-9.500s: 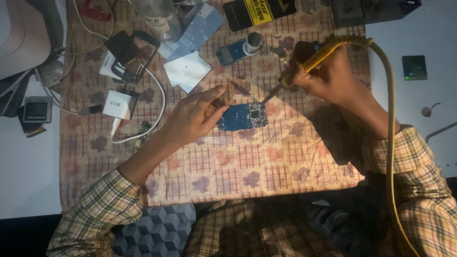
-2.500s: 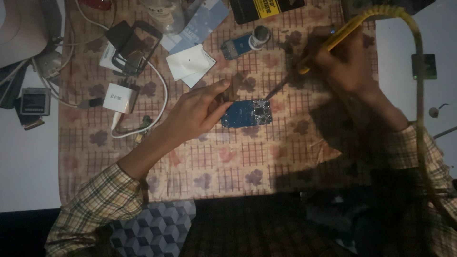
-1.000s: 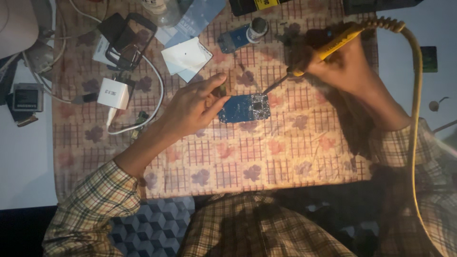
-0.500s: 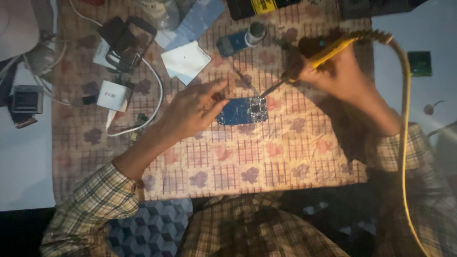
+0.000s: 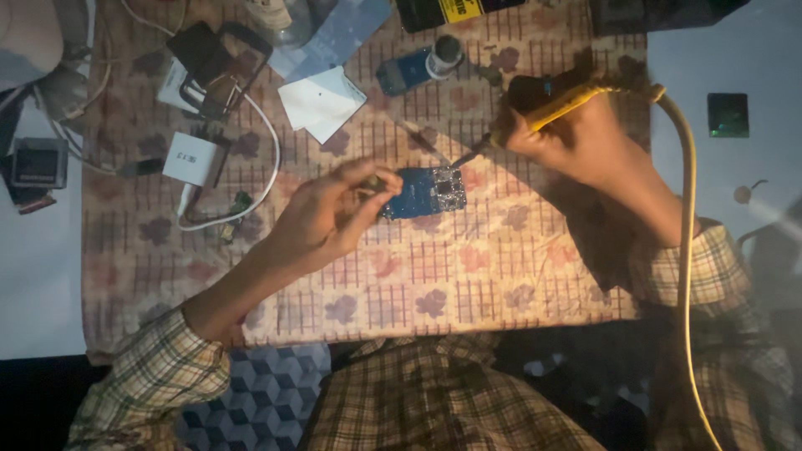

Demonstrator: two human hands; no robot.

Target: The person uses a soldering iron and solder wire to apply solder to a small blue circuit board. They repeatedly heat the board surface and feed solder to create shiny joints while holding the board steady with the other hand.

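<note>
Blue circuit board (image 5: 428, 192): left hand (image 5: 322, 221) pinching its edge; right hand (image 5: 576, 138) gripping soldering iron (image 5: 535, 125), tip at board corner; soldering under way, unfinished

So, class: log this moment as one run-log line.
left hand: steadies blue circuit board | right hand: grips yellow soldering iron, tip at board | surface: patterned cloth

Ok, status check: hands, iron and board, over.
Left hand pinching the left edge of the blue circuit board. Right hand gripping the yellow soldering iron, tip at the board's top right. Nothing in the way.
</note>
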